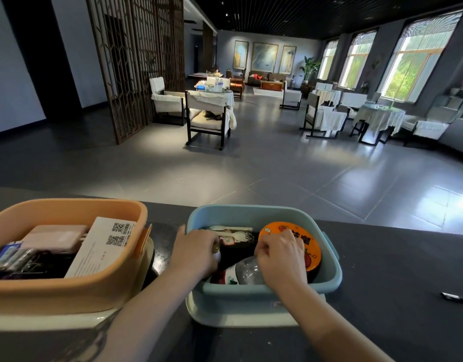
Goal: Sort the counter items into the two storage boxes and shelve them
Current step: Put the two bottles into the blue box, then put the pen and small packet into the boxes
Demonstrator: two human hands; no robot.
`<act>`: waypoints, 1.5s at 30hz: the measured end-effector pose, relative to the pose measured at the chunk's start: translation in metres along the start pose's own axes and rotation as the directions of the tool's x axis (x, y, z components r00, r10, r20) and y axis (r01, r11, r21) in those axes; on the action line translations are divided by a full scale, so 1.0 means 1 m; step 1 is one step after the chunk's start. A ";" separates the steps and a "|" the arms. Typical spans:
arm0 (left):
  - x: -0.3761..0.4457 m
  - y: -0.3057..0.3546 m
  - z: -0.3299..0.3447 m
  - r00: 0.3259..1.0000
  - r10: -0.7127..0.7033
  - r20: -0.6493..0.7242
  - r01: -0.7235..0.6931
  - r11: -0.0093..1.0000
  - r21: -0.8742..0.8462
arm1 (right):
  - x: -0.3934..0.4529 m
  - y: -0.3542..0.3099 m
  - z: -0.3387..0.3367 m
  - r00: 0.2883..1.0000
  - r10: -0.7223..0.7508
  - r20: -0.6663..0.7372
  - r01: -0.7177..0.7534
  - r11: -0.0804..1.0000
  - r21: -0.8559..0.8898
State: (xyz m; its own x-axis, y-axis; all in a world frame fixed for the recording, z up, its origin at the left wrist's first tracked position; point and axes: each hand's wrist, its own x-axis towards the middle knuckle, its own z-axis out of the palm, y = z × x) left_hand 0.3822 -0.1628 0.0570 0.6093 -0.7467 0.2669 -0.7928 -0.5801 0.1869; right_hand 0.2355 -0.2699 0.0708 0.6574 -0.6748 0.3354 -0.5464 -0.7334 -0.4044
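Note:
A blue storage box (329, 278) stands on the dark counter (395, 257), centre right. It holds an orange-lidded round tub (277, 228), a dark bottle (238, 250), a clear plastic bottle (247, 273) and white plastic cutlery (225, 228). Both hands are inside it. My left hand (196, 250) curls round the dark bottle's gold-capped end at the box's left side. My right hand (280, 259) has its fingers curled down over the clear bottle, beside the tub. An orange storage box (68, 291) at the left holds a white carton with QR codes (105, 246), a pink case (55, 237) and a blue pack (5, 254).
Each box sits on a cream lid: one under the blue box (241, 314), one under the orange box (55, 321). A dark pen (457, 297) lies on the counter at the far right. Beyond the counter's far edge is a tiled lounge with chairs and tables.

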 end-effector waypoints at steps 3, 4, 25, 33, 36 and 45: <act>0.000 0.000 -0.001 1.000 0.002 0.017 -0.002 0.999 -0.035 | 0.002 0.000 0.001 0.995 0.026 0.098 -0.029 0.999 0.029; 0.000 0.000 -0.002 1.000 0.001 0.026 0.000 0.999 -0.039 | 0.003 0.000 0.002 0.993 0.029 0.112 -0.030 0.999 0.016; -0.067 0.042 -0.035 0.994 -0.036 -0.102 0.006 0.959 -0.283 | -0.039 0.007 -0.040 1.000 -0.010 0.014 0.011 0.996 -0.085; -0.119 0.107 -0.033 0.986 0.153 -0.067 -0.167 0.927 -0.335 | -0.137 0.065 -0.095 0.979 0.159 -0.130 -0.176 0.976 -0.130; -0.140 0.144 -0.012 0.961 0.276 -0.005 -0.253 0.873 -0.417 | -0.174 0.089 -0.108 0.944 0.286 -0.163 -0.308 0.942 -0.132; -0.203 0.265 -0.001 0.923 0.383 -0.030 -0.337 0.767 -0.546 | -0.265 0.176 -0.183 0.886 0.422 -0.193 -0.454 0.876 -0.166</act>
State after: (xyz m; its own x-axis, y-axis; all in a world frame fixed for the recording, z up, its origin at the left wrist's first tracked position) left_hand 0.0482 -0.1649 0.0531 0.2580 -0.9017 0.3469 -0.8215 -0.0158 0.5700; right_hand -0.1295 -0.2356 0.0661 0.2511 -0.9232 0.2908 -0.8627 -0.3497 -0.3653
